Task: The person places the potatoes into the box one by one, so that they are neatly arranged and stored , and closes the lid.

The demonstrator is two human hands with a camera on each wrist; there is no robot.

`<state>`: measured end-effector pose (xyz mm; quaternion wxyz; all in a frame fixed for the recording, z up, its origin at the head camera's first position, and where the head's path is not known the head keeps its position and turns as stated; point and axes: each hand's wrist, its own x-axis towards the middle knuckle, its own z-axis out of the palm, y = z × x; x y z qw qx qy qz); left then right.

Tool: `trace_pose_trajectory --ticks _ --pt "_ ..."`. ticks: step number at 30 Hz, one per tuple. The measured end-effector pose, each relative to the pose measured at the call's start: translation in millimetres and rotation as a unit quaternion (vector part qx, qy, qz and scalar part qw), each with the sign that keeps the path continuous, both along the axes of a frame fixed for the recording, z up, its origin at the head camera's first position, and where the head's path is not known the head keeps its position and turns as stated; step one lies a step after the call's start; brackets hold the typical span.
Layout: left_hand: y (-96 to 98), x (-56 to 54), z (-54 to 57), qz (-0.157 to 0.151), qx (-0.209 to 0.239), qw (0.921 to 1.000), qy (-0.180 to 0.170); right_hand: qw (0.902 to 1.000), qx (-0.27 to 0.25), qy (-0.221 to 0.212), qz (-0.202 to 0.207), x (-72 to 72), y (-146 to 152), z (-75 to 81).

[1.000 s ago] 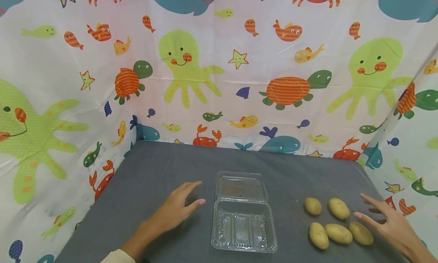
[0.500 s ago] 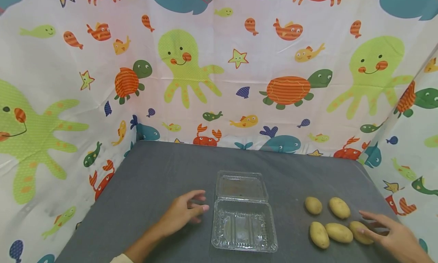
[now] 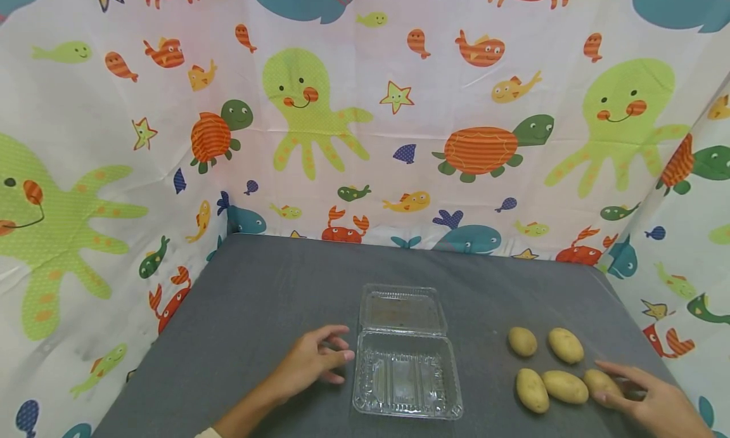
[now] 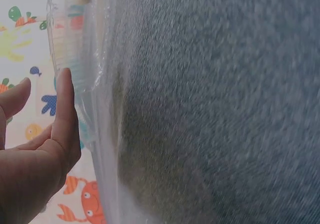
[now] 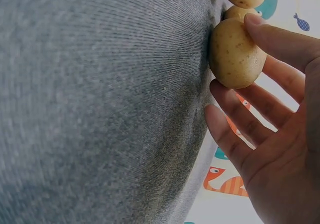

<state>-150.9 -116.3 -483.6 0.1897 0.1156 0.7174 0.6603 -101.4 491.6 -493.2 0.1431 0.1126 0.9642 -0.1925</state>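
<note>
My right hand (image 3: 656, 397) is at the rightmost potato (image 3: 600, 385) of the near row. In the right wrist view the thumb lies on this potato (image 5: 235, 56) and the fingers curve behind and under it, gripping it on the table. To its left are two more potatoes, an oblong one (image 3: 564, 387) and one at the row's end (image 3: 531, 391). Beside the left wall of a clear plastic clamshell container (image 3: 407, 411), my left hand (image 3: 302, 365) hovers with loosely bent fingers, holding nothing. The container's lid (image 3: 402, 311) is folded back, away from me.
Behind the near row lie a small round potato (image 3: 522, 341) and a larger one (image 3: 566, 345). A dark grey cloth covers the table (image 3: 285, 286). A curtain (image 3: 342, 127) printed with sea animals encloses the back and both sides.
My right hand has come down and leftward onto the rightmost potato and closed its fingers round it. The left hand has shifted slightly right and nearer, up to the container's side.
</note>
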Motion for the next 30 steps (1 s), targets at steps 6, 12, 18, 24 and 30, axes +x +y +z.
trace_pose_trajectory --ticks 6,12,18,24,30 --pt "2.2 3.0 -4.5 -0.016 0.005 0.9998 -0.007 0.9999 -0.006 -0.005 -0.014 -0.2 0.8 -5.2" --pt "2.3 3.1 -8.8 -0.028 0.003 0.9996 -0.008 0.9995 -0.005 -0.022 -0.021 1.6 2.9 -8.7" --pt "3.4 3.7 -9.5 -0.034 0.003 0.9994 -0.007 0.9995 -0.012 -0.026 -0.014 4.9 2.6 -11.1" --pt "6.2 5.0 -9.1 -0.038 0.015 0.9991 -0.011 0.9999 -0.009 -0.003 -0.006 6.9 2.2 -14.0" --pt "7.4 5.4 -10.5 -0.038 0.018 0.999 -0.016 0.9997 -0.022 -0.001 0.001 6.3 0.4 -13.2"
